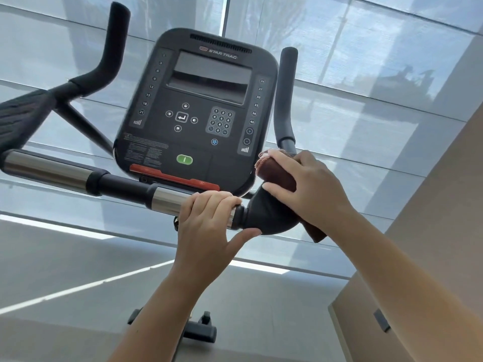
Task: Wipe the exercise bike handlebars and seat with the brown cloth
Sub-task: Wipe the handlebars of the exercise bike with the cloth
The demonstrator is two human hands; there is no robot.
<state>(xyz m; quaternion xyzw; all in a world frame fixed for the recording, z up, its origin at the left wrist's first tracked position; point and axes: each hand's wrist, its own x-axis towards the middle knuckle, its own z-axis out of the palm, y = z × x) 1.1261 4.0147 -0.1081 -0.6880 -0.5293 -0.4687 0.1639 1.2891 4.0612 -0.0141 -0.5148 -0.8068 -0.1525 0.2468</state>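
Note:
The exercise bike's handlebar [122, 184] runs across the view as a black bar with chrome sections, with two upright black horns, one at the far left [115, 40] and one at the right [286, 100]. My left hand [206, 226] grips the chrome section near the bar's right bend. My right hand [305, 189] holds the brown cloth [277, 173] wrapped around the black padded bend [264, 215], just below the right horn. A corner of the cloth hangs out under my right wrist. The seat is not in view.
The bike's black console [198, 108] with screen, keypad and green button stands right behind the bar. Roller-blind windows [366, 100] fill the background. A beige wall [444, 231] is close on the right. The bike's base [201, 330] rests on the grey floor below.

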